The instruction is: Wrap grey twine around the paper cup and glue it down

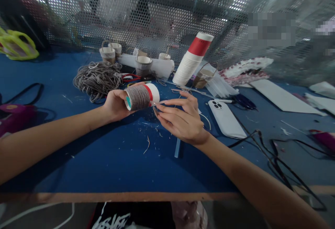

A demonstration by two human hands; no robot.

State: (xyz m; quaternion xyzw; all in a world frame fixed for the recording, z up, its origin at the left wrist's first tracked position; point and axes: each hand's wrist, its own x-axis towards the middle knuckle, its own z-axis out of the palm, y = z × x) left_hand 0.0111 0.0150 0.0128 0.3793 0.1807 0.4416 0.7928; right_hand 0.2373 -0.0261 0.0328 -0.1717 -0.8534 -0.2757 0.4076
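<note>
My left hand (115, 106) is wrapped round a paper cup (155, 93) tipped on its side above the table. Grey cord (138, 97) is wound tightly over most of the cup, while a red band and a white end show at the right. Thumb and forefinger of my right hand (184, 119) come together beside the cord's edge, the other fingers stretched out. Something thin and pale sits at those fingertips, too small to name. Under my right hand, a translucent stick (177, 148) lies on the blue table (115, 162).
A heap of grey cord (96, 77) lies at the back left, near red-handled pliers (132, 77). Several small cord-wrapped cups stand behind, including one with a handle (143, 65). A leaning cup stack (192, 59), white phone (227, 119) and black cable (277, 159) are rightward.
</note>
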